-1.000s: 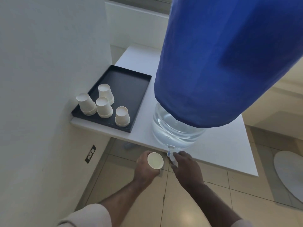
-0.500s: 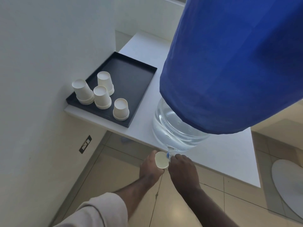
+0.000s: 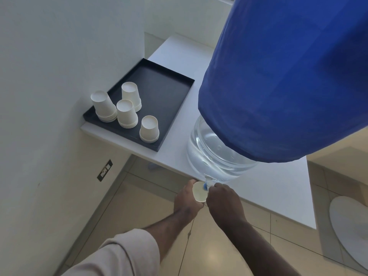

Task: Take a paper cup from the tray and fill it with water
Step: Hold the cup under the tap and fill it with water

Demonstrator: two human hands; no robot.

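My left hand (image 3: pixel 186 202) holds a white paper cup (image 3: pixel 199 193) upright, mouth up, just below the table's front edge and directly under the small blue tap (image 3: pixel 207 185). My right hand (image 3: pixel 224 200) grips that tap at the base of the large clear water bottle (image 3: pixel 215 156), which wears a blue cloth cover (image 3: pixel 288 80). No stream of water can be made out. On the black tray (image 3: pixel 159 90) at the table's left stand several stacks of upturned paper cups (image 3: pixel 127 114).
The white table (image 3: pixel 278 196) juts out over a tiled floor. A white wall with a dark socket (image 3: pixel 105 170) runs along the left. A pale round mat (image 3: pixel 348 232) lies on the floor at the right.
My left hand has carried the cup right and up until it sits under the tap. My right hand stays on the tap. The view has shifted, tray now higher.
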